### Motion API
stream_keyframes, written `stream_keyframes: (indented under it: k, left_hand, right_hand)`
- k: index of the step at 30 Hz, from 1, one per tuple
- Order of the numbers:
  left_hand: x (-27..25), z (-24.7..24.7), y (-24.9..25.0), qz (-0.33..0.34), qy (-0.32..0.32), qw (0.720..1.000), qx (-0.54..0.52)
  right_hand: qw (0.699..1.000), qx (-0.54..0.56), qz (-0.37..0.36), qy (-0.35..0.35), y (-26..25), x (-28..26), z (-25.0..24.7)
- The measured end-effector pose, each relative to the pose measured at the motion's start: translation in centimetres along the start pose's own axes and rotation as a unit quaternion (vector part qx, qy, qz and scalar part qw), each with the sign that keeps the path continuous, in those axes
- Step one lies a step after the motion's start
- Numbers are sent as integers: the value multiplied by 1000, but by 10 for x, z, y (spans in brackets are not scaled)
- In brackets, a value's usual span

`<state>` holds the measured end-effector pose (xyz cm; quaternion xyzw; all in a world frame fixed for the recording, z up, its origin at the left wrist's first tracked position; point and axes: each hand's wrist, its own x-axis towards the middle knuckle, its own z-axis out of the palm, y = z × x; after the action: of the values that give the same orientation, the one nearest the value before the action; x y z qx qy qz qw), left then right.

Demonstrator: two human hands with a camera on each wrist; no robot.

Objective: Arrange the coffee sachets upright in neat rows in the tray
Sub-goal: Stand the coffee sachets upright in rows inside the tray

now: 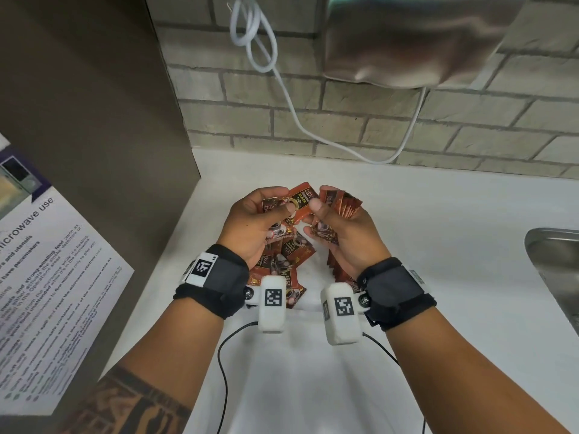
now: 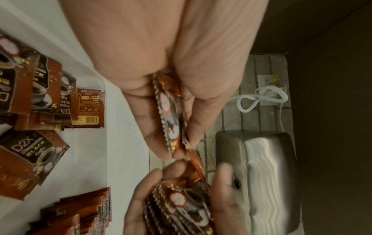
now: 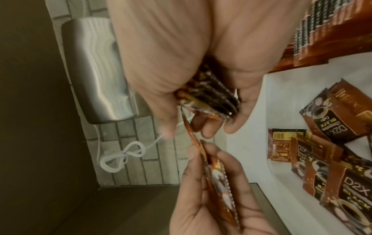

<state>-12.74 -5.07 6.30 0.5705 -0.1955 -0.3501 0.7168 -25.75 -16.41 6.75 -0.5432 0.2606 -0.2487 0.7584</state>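
Brown "D2X Black Coffee" sachets lie loose in a white tray (image 3: 259, 98). My left hand (image 1: 277, 208) grips a few sachets (image 2: 171, 120) fanned between thumb and fingers above the loose sachets (image 1: 291, 255). One sachet (image 1: 302, 198) sticks out toward my right hand (image 1: 322, 211), whose thumb touches it. That hand holds a stack of sachets (image 3: 209, 98) on edge in its curled fingers. A row of upright sachets (image 2: 84, 211) stands in the tray under my right wrist.
A steel wall dispenser (image 1: 407, 42) hangs on the brick wall with a white cable (image 1: 282, 89) looped beside it. A brown panel (image 1: 94, 120) with a microwave notice (image 1: 47, 277) stands at the left. A steel sink (image 1: 557, 277) is at the right.
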Motion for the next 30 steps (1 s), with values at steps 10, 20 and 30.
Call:
stream_keyframes:
  k: [10, 20, 30]
  left_hand:
    - [-8, 9, -1, 6, -63, 994, 90]
    - [2, -4, -2, -4, -59, 998, 37]
    - [-4, 4, 3, 126, -83, 972, 181]
  right_hand:
    - [998, -3, 53, -21, -12, 1, 3]
    - [997, 13, 76, -11, -16, 3, -10]
    - [984, -4, 152, -90, -12, -4, -4]
